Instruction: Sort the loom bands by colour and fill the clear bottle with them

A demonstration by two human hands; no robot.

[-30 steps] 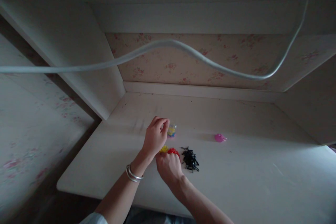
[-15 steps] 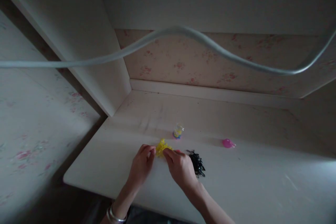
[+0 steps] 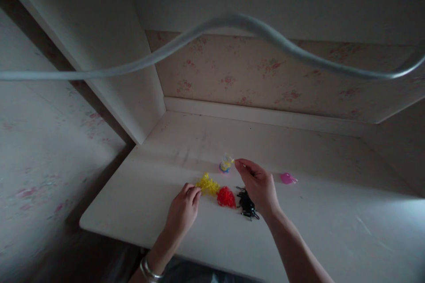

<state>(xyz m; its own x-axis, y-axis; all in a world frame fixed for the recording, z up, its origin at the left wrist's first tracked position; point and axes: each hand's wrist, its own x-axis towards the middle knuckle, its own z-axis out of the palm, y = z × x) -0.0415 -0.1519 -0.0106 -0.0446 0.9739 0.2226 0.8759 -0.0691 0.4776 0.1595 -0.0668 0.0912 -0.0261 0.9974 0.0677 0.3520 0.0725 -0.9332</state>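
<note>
Small loops that look like hair elastics lie in three heaps: yellow (image 3: 207, 184), red (image 3: 226, 197) and black (image 3: 247, 204). My left hand (image 3: 183, 207) is closed at the near left edge of the yellow heap, and whatever its fingertips pinch is hidden. Beyond the heaps stands a small clear container (image 3: 225, 163) with yellow bits inside and pink and blue at its base. My right hand (image 3: 259, 184) pinches a tiny yellow elastic (image 3: 232, 160) beside the container's upper right side. That hand partly covers the black heap.
A small shiny pink object (image 3: 288, 178) lies to the right on the white desk (image 3: 318, 230). A thick pale cable (image 3: 229, 21) hangs across the upper view. White side panels and flowered wallpaper (image 3: 229, 80) enclose the desk.
My right hand has moved from the yellow heap up and right to the container, uncovering the red heap. My left hand has stayed beside the yellow heap.
</note>
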